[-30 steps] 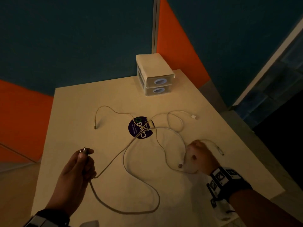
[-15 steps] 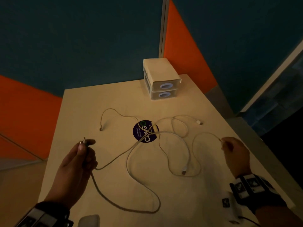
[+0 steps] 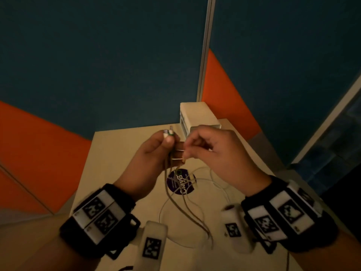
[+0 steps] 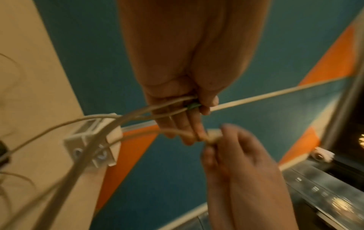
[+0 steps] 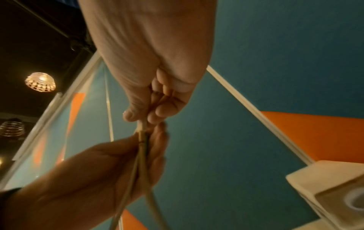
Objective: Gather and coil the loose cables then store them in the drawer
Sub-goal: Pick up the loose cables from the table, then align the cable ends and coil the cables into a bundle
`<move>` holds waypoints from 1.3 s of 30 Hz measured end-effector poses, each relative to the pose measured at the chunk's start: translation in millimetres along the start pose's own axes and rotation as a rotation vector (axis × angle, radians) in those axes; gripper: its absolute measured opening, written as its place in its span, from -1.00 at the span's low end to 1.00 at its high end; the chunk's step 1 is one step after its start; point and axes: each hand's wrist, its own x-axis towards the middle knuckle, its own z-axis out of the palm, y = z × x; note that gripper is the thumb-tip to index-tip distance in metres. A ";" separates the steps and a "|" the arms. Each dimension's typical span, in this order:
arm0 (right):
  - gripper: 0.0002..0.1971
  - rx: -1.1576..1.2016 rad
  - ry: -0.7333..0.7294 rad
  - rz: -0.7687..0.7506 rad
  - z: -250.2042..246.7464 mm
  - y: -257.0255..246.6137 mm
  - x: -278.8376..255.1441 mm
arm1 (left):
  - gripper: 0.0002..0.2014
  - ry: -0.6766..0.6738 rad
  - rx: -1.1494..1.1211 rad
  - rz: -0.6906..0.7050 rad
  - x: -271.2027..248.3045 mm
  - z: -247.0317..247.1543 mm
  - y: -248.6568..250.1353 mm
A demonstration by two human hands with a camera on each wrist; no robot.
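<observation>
Above the tabletop (image 3: pixel 117 153), before the drawer unit (image 3: pixel 197 116), left hand (image 3: pixel 154 151) grips cables (image 3: pixel 183 202); right hand (image 3: pixel 213 153) pinches one end.

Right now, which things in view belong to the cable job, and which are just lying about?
Belongs to the job:
- cables, ends held by left hand and right hand
- drawer unit, at the table's far edge

Just lying about:
- round purple sticker on the table

Both hands meet above the pale bench (image 3: pixel 117 153), left hand (image 3: pixel 154 153) left of right hand (image 3: pixel 213 153), the white cables (image 3: pixel 181 202) hanging between them onto the round dark sticker (image 3: pixel 180 181). The small white two-drawer box (image 3: pixel 197 116) stands at the far edge, behind the hands.
</observation>
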 end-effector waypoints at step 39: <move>-0.76 0.140 -0.547 0.391 63.4 66.5 -86.0 | -0.80 0.290 -0.226 0.412 43.9 -45.6 105.5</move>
